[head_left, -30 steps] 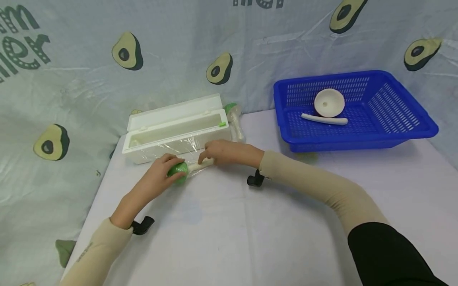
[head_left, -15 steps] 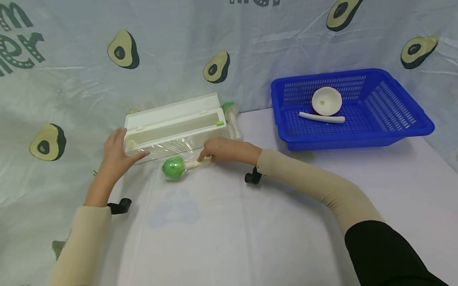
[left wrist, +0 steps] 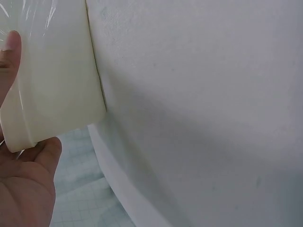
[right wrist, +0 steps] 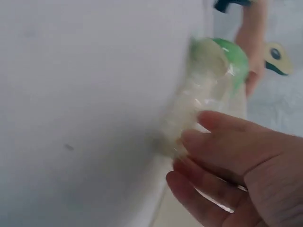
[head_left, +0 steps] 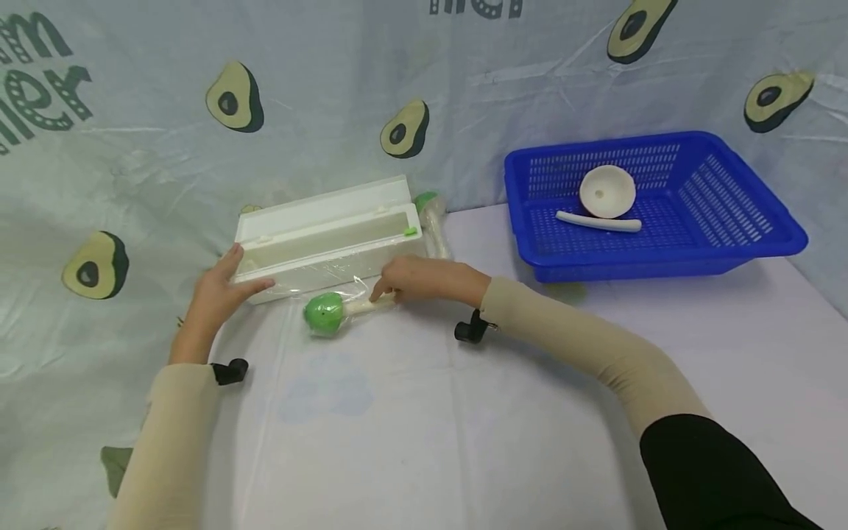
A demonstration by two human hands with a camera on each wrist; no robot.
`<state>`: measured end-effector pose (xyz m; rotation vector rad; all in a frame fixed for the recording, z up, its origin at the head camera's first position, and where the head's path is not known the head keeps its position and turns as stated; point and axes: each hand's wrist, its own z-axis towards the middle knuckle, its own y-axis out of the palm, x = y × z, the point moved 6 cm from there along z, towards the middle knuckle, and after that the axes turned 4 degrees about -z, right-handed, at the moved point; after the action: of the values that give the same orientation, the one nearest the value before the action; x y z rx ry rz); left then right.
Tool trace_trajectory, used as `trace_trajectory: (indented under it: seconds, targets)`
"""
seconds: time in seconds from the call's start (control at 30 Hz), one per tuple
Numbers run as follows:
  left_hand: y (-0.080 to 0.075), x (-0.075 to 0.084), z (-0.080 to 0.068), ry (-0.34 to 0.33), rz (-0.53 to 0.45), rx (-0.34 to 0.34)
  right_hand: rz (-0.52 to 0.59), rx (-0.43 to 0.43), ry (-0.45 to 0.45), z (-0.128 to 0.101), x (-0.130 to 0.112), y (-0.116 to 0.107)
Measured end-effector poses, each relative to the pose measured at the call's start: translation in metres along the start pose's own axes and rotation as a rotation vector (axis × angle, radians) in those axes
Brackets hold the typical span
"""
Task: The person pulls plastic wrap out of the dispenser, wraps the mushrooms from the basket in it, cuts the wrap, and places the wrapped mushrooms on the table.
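A long white lidded box lies with its lid raised behind it and clear film over its front. My left hand grips its left end, thumb at the front and fingers round the end, as the left wrist view shows. In front of the box lies a spoon-shaped item with a round green head and a cream handle, wrapped in clear plastic. My right hand pinches the handle end, at the wrap in the right wrist view. The handle's tip is hidden under the fingers.
A second wrapped green-headed item leans by the box's right end. The blue basket at the back right holds a white bowl and a curved white stick. The avocado-print curtain hangs behind the table.
My left hand has let go of the green head and moved left to the box's left end. The right hand stays on the handle.
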<state>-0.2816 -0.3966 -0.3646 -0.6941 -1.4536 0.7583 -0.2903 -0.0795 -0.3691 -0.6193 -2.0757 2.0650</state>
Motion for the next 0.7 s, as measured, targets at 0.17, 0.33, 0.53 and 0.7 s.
trace_trajectory:
  seconds: [0.17,0.33,0.53,0.7]
  targets:
    - [-0.001,0.000,0.002,-0.019,0.011,0.004,0.068,0.282,0.142,-0.015,0.018,-0.041]
    - [-0.006,-0.002,0.003,-0.039,0.016,0.034,0.117,0.404,0.457,-0.032,0.051,-0.069]
    - [-0.005,-0.005,0.003,-0.064,0.013,0.026,0.205,0.361,0.502,-0.037,0.069,-0.060]
    - [-0.004,-0.004,0.001,-0.056,0.011,0.036,0.198,0.373,0.489,-0.038,0.071,-0.060]
